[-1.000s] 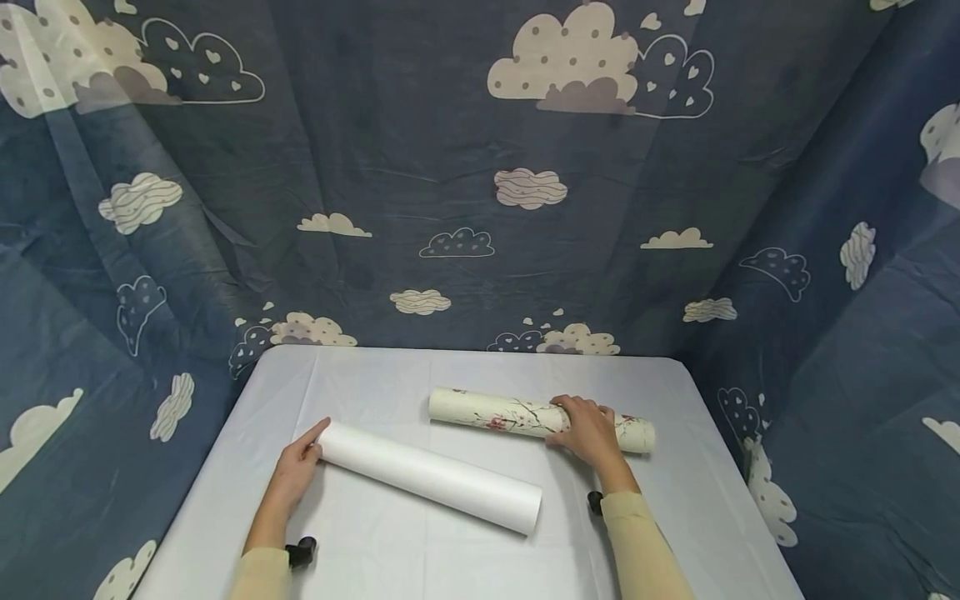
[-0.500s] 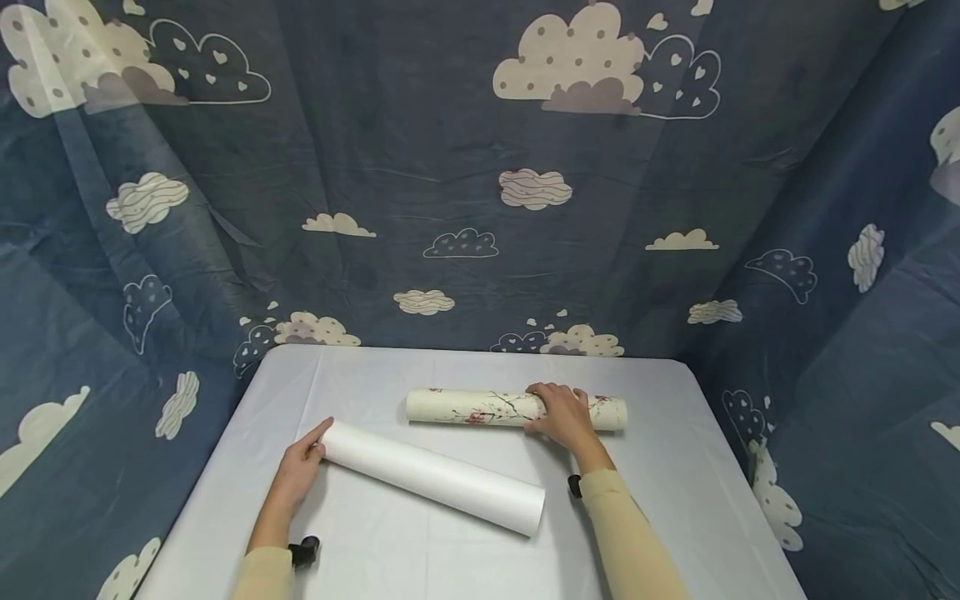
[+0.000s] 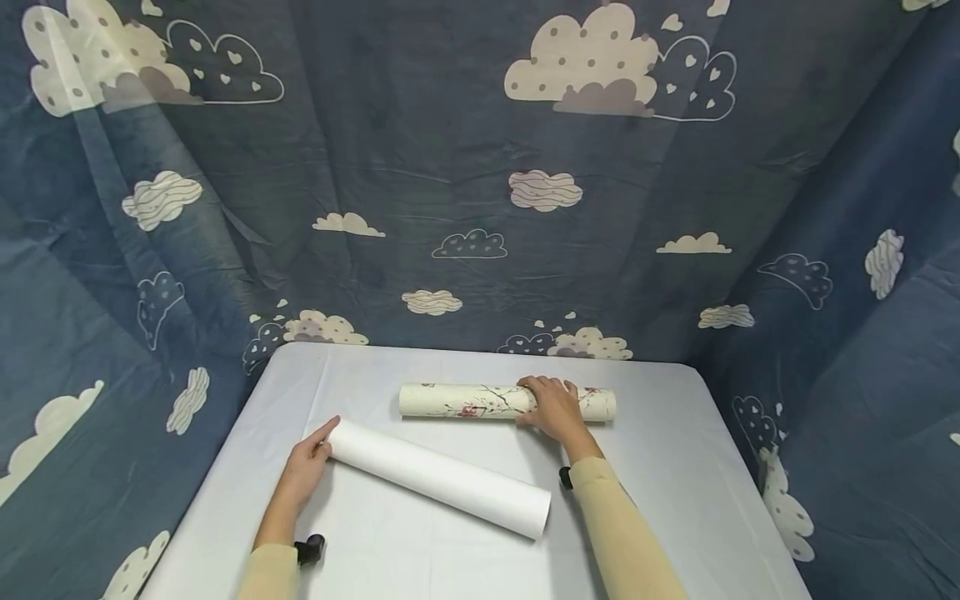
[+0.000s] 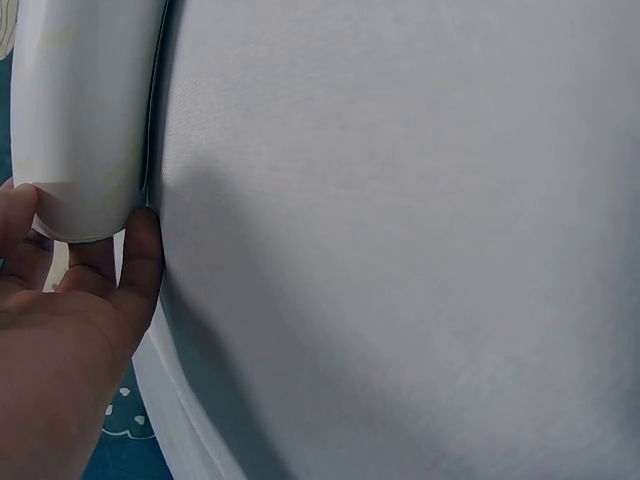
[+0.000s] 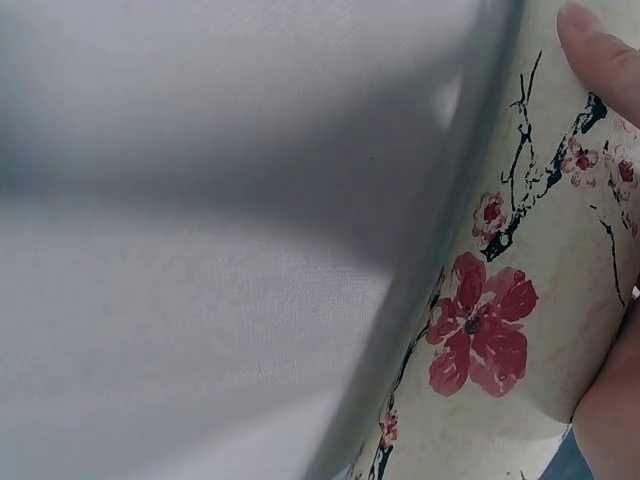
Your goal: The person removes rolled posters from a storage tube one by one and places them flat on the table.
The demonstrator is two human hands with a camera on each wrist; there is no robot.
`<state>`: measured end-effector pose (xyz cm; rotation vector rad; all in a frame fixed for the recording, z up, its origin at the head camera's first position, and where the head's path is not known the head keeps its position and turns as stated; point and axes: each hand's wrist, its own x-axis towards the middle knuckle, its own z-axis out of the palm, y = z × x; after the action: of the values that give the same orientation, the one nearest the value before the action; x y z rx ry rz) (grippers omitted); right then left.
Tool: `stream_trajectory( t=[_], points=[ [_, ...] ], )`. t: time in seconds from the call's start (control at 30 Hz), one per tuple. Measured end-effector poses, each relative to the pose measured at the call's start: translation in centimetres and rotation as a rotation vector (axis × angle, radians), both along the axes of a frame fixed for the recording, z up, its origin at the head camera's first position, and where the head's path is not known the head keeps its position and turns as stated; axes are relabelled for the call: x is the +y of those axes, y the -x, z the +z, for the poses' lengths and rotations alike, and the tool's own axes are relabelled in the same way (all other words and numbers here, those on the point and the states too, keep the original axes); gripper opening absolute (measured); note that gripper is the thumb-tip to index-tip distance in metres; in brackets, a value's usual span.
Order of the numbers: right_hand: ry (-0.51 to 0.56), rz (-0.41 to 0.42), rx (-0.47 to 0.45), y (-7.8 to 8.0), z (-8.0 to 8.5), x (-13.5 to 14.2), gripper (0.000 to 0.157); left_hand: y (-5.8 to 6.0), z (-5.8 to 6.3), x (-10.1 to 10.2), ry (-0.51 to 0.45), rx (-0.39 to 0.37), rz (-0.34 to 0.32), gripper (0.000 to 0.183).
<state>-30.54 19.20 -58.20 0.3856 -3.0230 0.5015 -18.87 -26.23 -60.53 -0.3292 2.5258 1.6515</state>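
A plain white roll (image 3: 442, 479), like rolled wallpaper, lies slantwise on the table, its right end nearer the front. My left hand (image 3: 303, 471) grips its far left end; in the left wrist view, thumb and fingers (image 4: 142, 250) sit on opposite sides of the roll's end. Farther back lies a cream wallpaper roll (image 3: 465, 402) printed with dark branches and red blossoms. Over its right half, my right hand (image 3: 553, 410) holds it from above, thumb on the near side. The right wrist view shows a large red flower (image 5: 485, 325) on the roll beside the thumb.
Both rolls rest on a white-covered table (image 3: 360, 533) with rounded back corners. A dark blue curtain (image 3: 465, 150) with cloud prints hangs behind it and at both sides. Each wrist carries a small black camera (image 3: 311, 550).
My right hand has slid the blossom-printed wallpaper roll to the left and turned it nearly parallel to the table's back edge. My left hand and the white roll stay in place; the head view shifts slightly.
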Motion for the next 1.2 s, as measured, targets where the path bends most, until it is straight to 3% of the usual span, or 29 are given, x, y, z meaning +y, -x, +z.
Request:
stream_trajectory(
  t=[0.5,0.7,0.97,1.2],
  points=[
    [-0.051,0.005,-0.015,0.3,0.0,0.4,0.082,-0.4,0.2,0.6,-0.003,-0.001,0.006,0.052],
    [-0.021,0.018,-0.014,-0.6,1.2,0.4,0.071,-0.5,0.0,1.0,0.043,0.018,0.059,0.052],
    [0.022,0.043,0.035,-3.8,3.0,-0.2,0.062,-0.9,-0.2,2.1,0.035,0.025,0.13,0.052],
    [0.054,0.031,0.059,-8.1,2.7,-0.8,0.062,-1.6,-0.2,3.1,0.043,0.017,0.156,0.052]
  ],
)
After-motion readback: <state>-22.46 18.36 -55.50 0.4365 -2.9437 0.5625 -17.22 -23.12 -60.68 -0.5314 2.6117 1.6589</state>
